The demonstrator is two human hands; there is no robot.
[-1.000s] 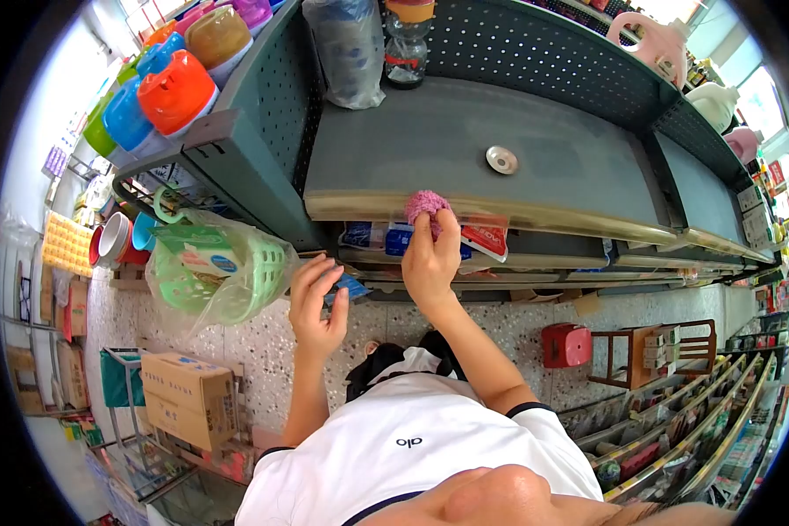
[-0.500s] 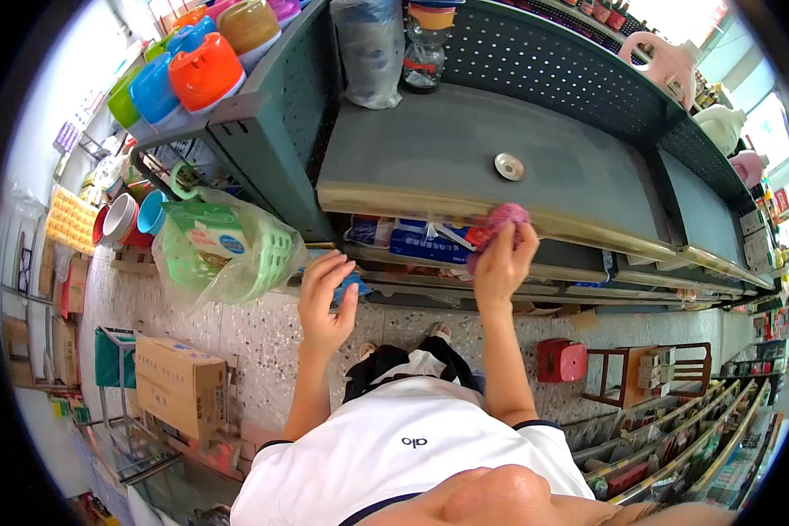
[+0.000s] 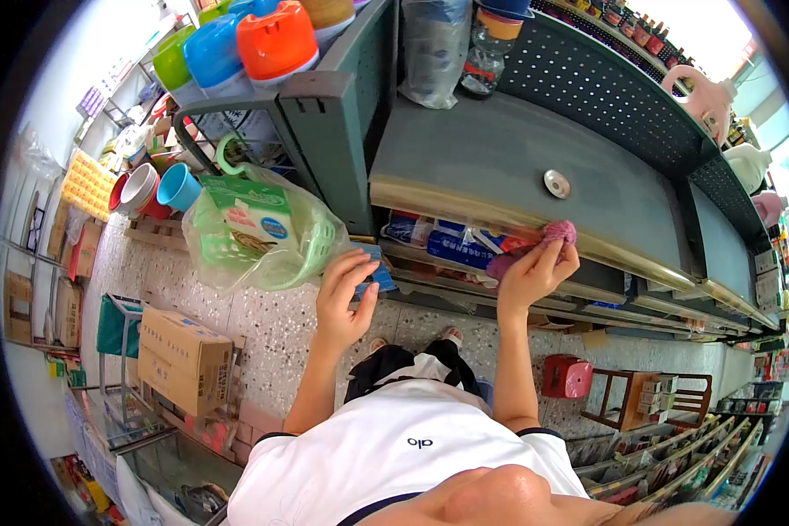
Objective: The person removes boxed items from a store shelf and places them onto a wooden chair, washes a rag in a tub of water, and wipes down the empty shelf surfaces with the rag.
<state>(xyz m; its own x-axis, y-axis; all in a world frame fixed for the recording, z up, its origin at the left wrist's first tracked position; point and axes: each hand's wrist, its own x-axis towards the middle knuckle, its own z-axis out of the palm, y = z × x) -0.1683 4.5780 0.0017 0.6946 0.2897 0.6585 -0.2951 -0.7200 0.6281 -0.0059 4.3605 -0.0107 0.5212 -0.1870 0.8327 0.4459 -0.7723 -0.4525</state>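
Right hand [image 3: 533, 273], centre-right of frame, is clamped on a pink cloth [image 3: 554, 235], pressing it against the gold front edge of the grey shelf [image 3: 500, 167]. The cloth sits just below a small round metal disc [image 3: 557, 183] lying on the shelf top.

Left hand [image 3: 344, 296], centre of frame, fingers curled round a small blue packet [image 3: 379, 273], held in front of the lower shelf. The hands are well apart.

Blue and red packets [image 3: 465, 246] are stacked on the lower shelf between the hands. A green basket in a clear bag [image 3: 263, 232] hangs just left of the left hand. Cardboard box [image 3: 184, 359] on the floor, lower left. Red stool [image 3: 566, 377] lower right.
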